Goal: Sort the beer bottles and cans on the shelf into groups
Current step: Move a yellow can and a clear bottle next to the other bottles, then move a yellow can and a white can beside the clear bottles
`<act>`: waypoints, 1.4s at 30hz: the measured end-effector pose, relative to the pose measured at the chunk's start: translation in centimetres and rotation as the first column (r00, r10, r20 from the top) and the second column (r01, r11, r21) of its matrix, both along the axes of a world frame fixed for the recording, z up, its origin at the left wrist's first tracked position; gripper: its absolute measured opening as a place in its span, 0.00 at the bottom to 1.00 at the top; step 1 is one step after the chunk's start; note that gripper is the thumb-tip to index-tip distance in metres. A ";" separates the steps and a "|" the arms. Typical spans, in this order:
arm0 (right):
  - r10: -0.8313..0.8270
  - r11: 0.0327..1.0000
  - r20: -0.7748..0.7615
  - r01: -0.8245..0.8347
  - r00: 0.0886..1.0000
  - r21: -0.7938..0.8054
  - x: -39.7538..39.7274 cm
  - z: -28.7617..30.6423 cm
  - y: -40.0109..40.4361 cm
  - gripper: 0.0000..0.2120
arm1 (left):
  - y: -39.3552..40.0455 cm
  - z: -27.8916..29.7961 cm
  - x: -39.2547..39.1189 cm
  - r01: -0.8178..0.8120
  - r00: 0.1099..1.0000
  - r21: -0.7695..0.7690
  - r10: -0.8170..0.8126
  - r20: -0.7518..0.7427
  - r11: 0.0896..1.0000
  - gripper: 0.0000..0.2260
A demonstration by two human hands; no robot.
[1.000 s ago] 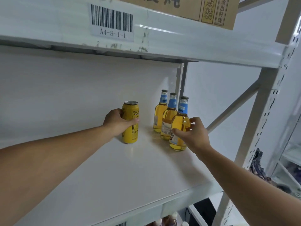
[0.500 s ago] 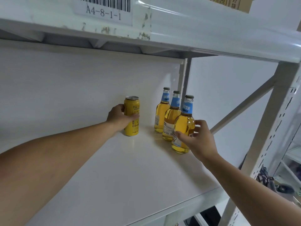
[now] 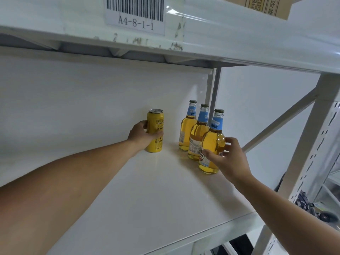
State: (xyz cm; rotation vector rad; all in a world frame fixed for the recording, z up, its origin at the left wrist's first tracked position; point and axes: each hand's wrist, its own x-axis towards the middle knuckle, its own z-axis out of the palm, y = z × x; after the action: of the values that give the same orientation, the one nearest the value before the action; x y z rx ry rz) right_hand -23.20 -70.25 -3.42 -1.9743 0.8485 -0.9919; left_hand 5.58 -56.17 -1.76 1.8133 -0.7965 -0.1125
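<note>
A yellow beer can (image 3: pixel 156 126) stands upright on the white shelf (image 3: pixel 147 190), near the back wall. My left hand (image 3: pixel 140 134) is wrapped around its lower half. To the right, three amber beer bottles with blue neck labels stand in a diagonal row: the back bottle (image 3: pixel 186 127), the middle bottle (image 3: pixel 198 134) and the front bottle (image 3: pixel 213 142). My right hand (image 3: pixel 228 159) grips the front bottle from its right side, thumb across the lower label.
The shelf above (image 3: pixel 165 34) hangs low, with a barcode label (image 3: pixel 135 13) reading A4-8-1-1 and a cardboard box (image 3: pixel 265 6) on top. A white upright post (image 3: pixel 305 144) and a diagonal brace (image 3: pixel 276 122) border the right side.
The can has shifted slightly left and back, away from the bottles, still in my left hand. My right hand stays on the front bottle. The camera view has tilted.
</note>
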 end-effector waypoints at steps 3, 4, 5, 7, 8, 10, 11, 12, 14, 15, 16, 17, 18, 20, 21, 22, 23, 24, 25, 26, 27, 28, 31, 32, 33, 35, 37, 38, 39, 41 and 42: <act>0.010 1.000 -0.011 -0.010 1.000 0.010 -0.4 -0.1 0.1 0.42 | 0.9 -0.2 -0.1 0.028 1.000 0.091 -0.026 -0.018 0.995 0.41; 0.006 1.000 -0.020 -0.006 1.000 0.006 -0.5 -0.1 0.2 0.44 | 1.1 -0.2 -0.1 0.037 0.999 0.119 -0.033 -0.030 0.992 0.43; -0.006 1.000 -0.029 0.006 1.000 0.000 -0.7 -0.2 0.3 0.47 | 1.4 -0.3 -0.2 0.038 0.999 0.140 -0.032 -0.042 0.989 0.45; -0.044 0.999 -0.034 0.044 0.998 0.000 -1.1 -0.3 0.7 0.52 | 2.0 -0.3 -0.4 0.012 0.999 0.169 -0.006 -0.037 0.986 0.46; -0.064 0.998 -0.033 0.064 0.997 0.003 -1.2 -0.5 0.9 0.53 | 2.4 -0.3 -0.5 -0.003 1.000 0.177 0.007 -0.023 0.984 0.46; -0.103 0.995 -0.042 0.103 0.994 -0.002 -1.6 -0.7 1.5 0.53 | 3.2 -0.2 -0.8 -0.014 1.000 0.190 0.014 0.003 0.982 0.44; -0.132 0.991 -0.048 0.131 0.990 -0.019 -1.7 -0.8 1.9 0.51 | 3.7 -0.2 -1.0 -0.016 1.000 0.207 0.011 0.025 0.978 0.43; -0.176 0.984 -0.043 0.174 0.983 -0.048 -1.9 -0.9 2.4 0.46 | 4.3 -0.3 -1.2 -0.022 0.998 0.234 0.009 0.059 0.972 0.42; -0.292 0.947 0.003 0.290 0.956 -0.137 -2.3 -0.8 3.8 0.34 | 5.8 -0.5 -1.6 -0.048 0.989 0.285 0.006 0.146 0.957 0.39; -0.332 0.924 0.041 0.333 0.943 -0.188 -2.4 -0.5 4.5 0.28 | 6.8 -0.6 -1.9 -0.063 0.982 0.296 0.007 0.187 0.953 0.37; -0.334 0.908 0.077 0.342 0.940 -0.240 -2.5 -0.2 5.1 0.23 | 7.7 -0.7 -2.2 -0.073 0.976 0.299 0.006 0.219 0.951 0.35; -0.290 0.907 0.091 0.304 0.953 -0.290 -2.6 0.1 5.7 0.19 | 8.8 -0.9 -2.5 -0.076 0.971 0.300 0.002 0.240 0.951 0.34; -0.212 0.916 0.077 0.226 0.974 -0.331 -2.5 0.3 6.3 0.16 | 10.0 -1.0 -2.9 -0.076 0.966 0.307 -0.006 0.259 0.949 0.32; -0.031 0.922 -0.022 0.020 0.999 -0.386 -2.1 0.6 7.4 0.13 | 12.6 -1.0 -3.8 -0.094 0.951 0.325 -0.012 0.309 0.941 0.31; 0.049 0.915 -0.088 -0.080 0.995 -0.396 -1.7 0.7 8.0 0.14 | 13.9 -1.0 -4.4 -0.107 0.944 0.334 -0.009 0.329 0.937 0.30; 0.121 0.902 -0.150 -0.172 0.981 -0.397 -1.3 0.8 8.6 0.15 | 15.3 -0.8 -5.0 -0.119 0.939 0.343 -0.006 0.343 0.932 0.29; 0.184 0.885 -0.199 -0.251 0.962 -0.393 -0.8 0.7 9.2 0.17 | 16.7 -0.6 -5.6 -0.134 0.934 0.353 -0.001 0.358 0.926 0.29; 0.239 0.865 -0.232 -0.315 0.943 -0.391 -0.2 0.6 9.9 0.19 | 18.1 -0.4 -6.3 -0.154 0.929 0.363 0.009 0.371 0.919 0.29; 0.287 0.843 -0.255 -0.370 0.923 -0.390 0.2 0.4 10.8 0.21 | 19.5 -0.1 -7.0 -0.179 0.924 0.372 0.025 0.382 0.911 0.28; 0.329 0.822 -0.273 -0.416 0.904 -0.389 0.5 0.2 11.6 0.21 | 20.9 0.1 -7.7 -0.209 0.920 0.377 0.051 0.388 0.902 0.28; 0.364 0.802 -0.289 -0.456 0.885 -0.387 0.8 0.0 12.3 0.22 | 22.3 0.3 -8.5 -0.240 0.917 0.377 0.082 0.390 0.894 0.27; 0.395 0.782 -0.307 -0.492 0.866 -0.382 1.1 -0.2 13.1 0.22 | 23.6 0.5 -9.3 -0.268 0.916 0.378 0.114 0.384 0.886 0.26; 0.478 0.712 -0.370 -0.598 0.796 -0.368 2.1 -0.6 15.7 0.22 | 27.9 0.6 -11.9 -0.318 0.915 0.384 0.173 0.365 0.867 0.25; 0.510 0.684 -0.383 -0.633 0.770 -0.362 2.5 -0.6 17.0 0.23 | 29.6 0.6 -12.9 -0.345 0.911 0.393 0.202 0.360 0.852 0.25; 0.538 0.659 -0.393 -0.663 0.746 -0.356 3.0 -0.6 18.4 0.24 | 31.3 0.6 -13.9 -0.371 0.906 0.403 0.230 0.356 0.837 0.25; 0.600 0.614 -0.395 -0.717 0.695 -0.330 3.9 -0.4 21.8 0.24 | 35.2 0.7 -15.6 -0.435 0.886 0.451 0.283 0.366 0.779 0.24; 0.647 0.561 -0.403 -0.762 0.647 -0.323 4.6 -0.1 25.5 0.25 | 39.3 1.0 -16.8 -0.499 0.862 0.519 0.339 0.376 0.694 0.26; 0.665 0.536 -0.407 -0.780 0.626 -0.323 4.9 0.2 27.4 0.25 | 41.4 1.3 -17.3 -0.524 0.851 0.545 0.371 0.372 0.655 0.27; 0.683 0.513 -0.409 -0.796 0.605 -0.321 5.1 0.5 29.3 0.26 | 43.5 1.6 -17.7 -0.546 0.838 0.557 0.399 0.372 0.627 0.28; 0.718 0.472 -0.405 -0.823 0.567 -0.316 5.5 1.1 33.2 0.28 | 48.0 1.8 -18.5 -0.583 0.812 0.558 0.451 0.371 0.590 0.28; 0.731 0.455 -0.404 -0.834 0.550 -0.313 5.6 1.4 35.1 0.29 | 50.2 1.8 -18.9 -0.595 0.802 0.560 0.475 0.363 0.576 0.28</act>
State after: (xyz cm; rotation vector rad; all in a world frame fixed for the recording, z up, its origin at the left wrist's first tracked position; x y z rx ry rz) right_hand -17.62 -35.14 -2.03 -2.5246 -0.3499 -0.4092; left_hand -13.35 -6.01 0.06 2.7115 -0.2685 0.2054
